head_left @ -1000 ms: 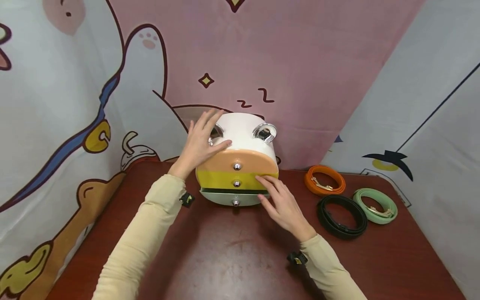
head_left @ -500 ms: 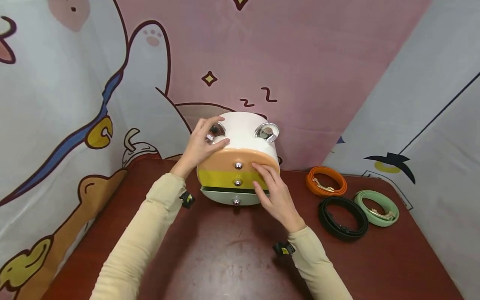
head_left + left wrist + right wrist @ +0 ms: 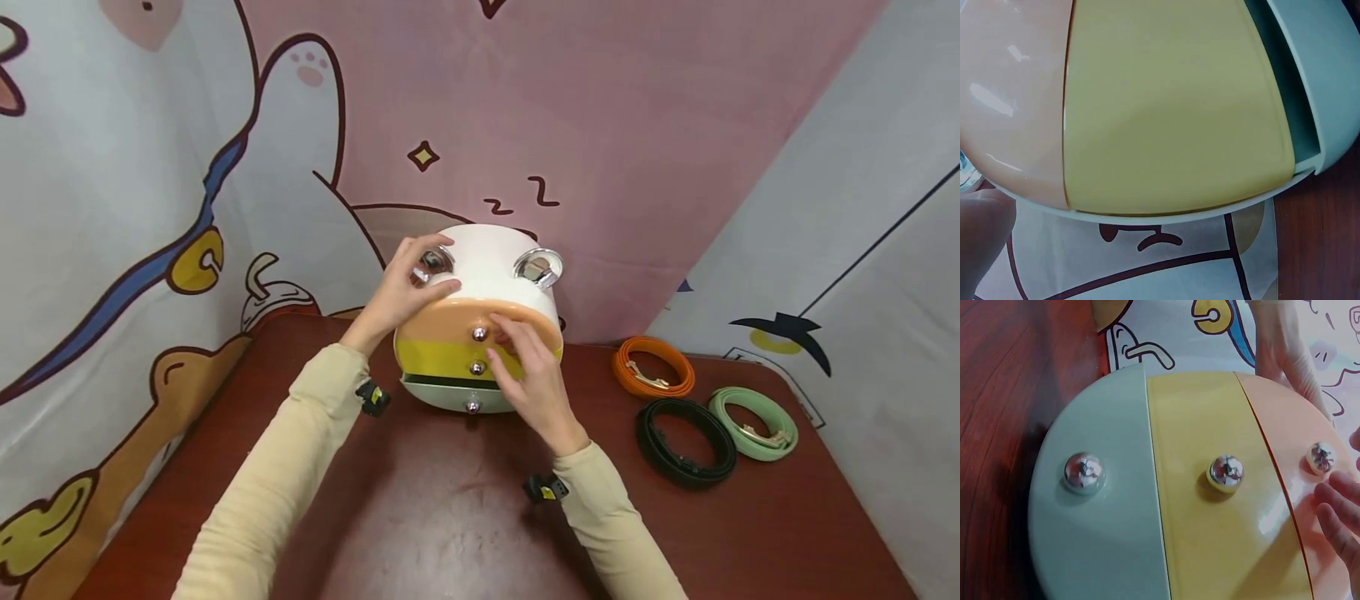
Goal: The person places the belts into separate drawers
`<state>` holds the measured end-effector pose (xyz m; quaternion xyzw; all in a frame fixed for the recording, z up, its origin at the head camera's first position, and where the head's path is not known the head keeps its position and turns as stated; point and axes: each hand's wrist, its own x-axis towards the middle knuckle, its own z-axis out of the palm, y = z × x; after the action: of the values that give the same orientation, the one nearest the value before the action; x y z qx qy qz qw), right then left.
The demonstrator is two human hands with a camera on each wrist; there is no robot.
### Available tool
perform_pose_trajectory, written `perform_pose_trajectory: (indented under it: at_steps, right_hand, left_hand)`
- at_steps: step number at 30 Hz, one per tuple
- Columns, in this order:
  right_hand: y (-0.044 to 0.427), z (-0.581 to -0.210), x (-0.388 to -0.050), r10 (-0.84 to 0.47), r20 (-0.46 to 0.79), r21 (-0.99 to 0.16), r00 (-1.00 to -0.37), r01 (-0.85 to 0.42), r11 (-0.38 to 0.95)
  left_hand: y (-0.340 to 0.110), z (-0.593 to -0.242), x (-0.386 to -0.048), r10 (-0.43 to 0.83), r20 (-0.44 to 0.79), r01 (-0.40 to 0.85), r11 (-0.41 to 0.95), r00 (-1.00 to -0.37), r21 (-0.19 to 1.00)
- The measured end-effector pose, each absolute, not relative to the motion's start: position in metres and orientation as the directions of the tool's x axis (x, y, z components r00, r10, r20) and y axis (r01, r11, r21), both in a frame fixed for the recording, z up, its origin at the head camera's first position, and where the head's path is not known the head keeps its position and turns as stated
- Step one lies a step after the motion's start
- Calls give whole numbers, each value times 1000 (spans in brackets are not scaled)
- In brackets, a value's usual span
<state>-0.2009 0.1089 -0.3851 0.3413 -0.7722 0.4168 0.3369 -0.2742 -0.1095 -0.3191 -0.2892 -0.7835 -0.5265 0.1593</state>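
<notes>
Moved: right hand (image 3: 534, 383), now further left and higher, beside the top knob (image 3: 1320, 458) at centre frame; fingers loosely curved, gap fairly wide, holding nothing.
Backdrop (image 3: 622, 108): two printed "Z" shapes, upper centre.
Table (image 3: 435, 533): reddish brown, lower half.
Cabinet (image 3: 491, 250): one, centre.
Drawers: three: peach (image 3: 438, 323), yellow (image 3: 435, 358), green (image 3: 442, 396), the last ajar.
Left hand (image 3: 401, 287): centre left, around one eye (image 3: 437, 262); whether gripping, I cannot tell.
Belts: three coiled, right: orange (image 3: 684, 367), black (image 3: 647, 446), green (image 3: 765, 452).
Eyes: two, silver.
Knobs: three, silver.
</notes>
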Motion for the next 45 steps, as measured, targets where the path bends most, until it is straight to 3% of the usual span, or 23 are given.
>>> perform_pose_trajectory:
  at_steps: [9, 17, 31, 45]
  right_hand:
    - [92, -390, -204, -119, 826, -469, -551, -789, 397]
    - [71, -405, -206, -14, 802, -561, -597, -761, 325]
    - [66, -403, -210, 85, 810, -570, -581, -745, 346]
    - [61, -410, -216, 133, 849, -520, -512, -762, 385]
  left_hand:
    - [-107, -307, -257, 307, 574, 644, 231, -759, 729]
    - [-115, -330, -283, 305, 600, 665, 192, -739, 722]
    - [-114, -317, -273, 347, 574, 655, 190, -741, 731]
    - [-114, -302, -258, 355, 527, 609, 179, -772, 773]
